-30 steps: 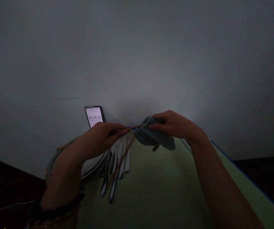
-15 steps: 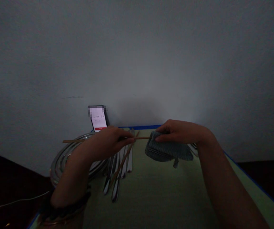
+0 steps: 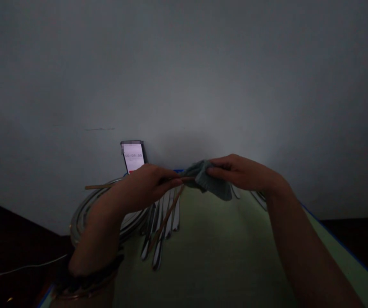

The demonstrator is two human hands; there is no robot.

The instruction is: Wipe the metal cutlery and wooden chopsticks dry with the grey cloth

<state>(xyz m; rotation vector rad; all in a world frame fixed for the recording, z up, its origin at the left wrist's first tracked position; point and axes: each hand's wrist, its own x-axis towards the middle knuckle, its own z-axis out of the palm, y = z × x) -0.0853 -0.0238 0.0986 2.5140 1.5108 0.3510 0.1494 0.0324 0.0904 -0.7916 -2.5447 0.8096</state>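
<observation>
My left hand (image 3: 147, 185) is closed around a thin wooden chopstick (image 3: 98, 186), held level, its free end sticking out to the left. My right hand (image 3: 239, 172) pinches a grey-blue knitted cloth (image 3: 212, 183) wrapped over the chopstick's other end. Both hands hover just above the far part of a pale green mat (image 3: 216, 252). A second chopstick (image 3: 166, 218) lies slanted on the mat below my left hand.
Several metal table knives (image 3: 158, 237) lie side by side on the mat. A round steel plate (image 3: 84, 214) sits at the left. A lit phone (image 3: 133, 156) leans on the grey wall. More cutlery (image 3: 257, 199) shows behind my right wrist. A white cable (image 3: 20, 269) runs at lower left.
My right hand with the cloth moved left along the chopstick toward my left hand, and the cloth bunched up. Half a second ago the hands were further apart.
</observation>
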